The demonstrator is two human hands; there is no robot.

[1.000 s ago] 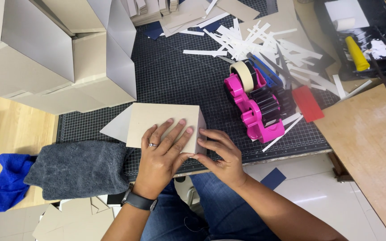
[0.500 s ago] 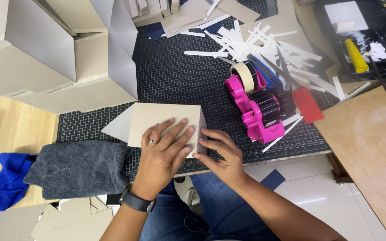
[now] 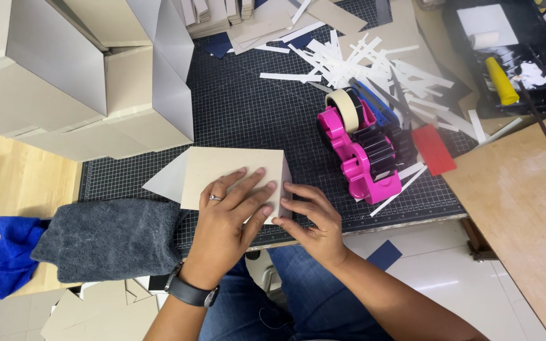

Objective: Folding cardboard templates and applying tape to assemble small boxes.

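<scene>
Both hands are pressing flat on the tan cardboard box (image 3: 222, 173), fingers spread, gripping nothing. The left hand (image 3: 229, 218) is lying across its top face; the right hand (image 3: 311, 218) is touching its right edge, fingertips meeting the left's. The box is sitting on the dark cutting mat (image 3: 254, 107). A pink tape dispenser (image 3: 364, 155) is standing just right of the right hand, a grey cloth (image 3: 109, 237) left of the left hand.

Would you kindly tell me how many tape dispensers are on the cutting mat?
1. The pink tape dispenser sits on the cutting mat, right of the cardboard box under both hands; paper strips could hide others.
</scene>
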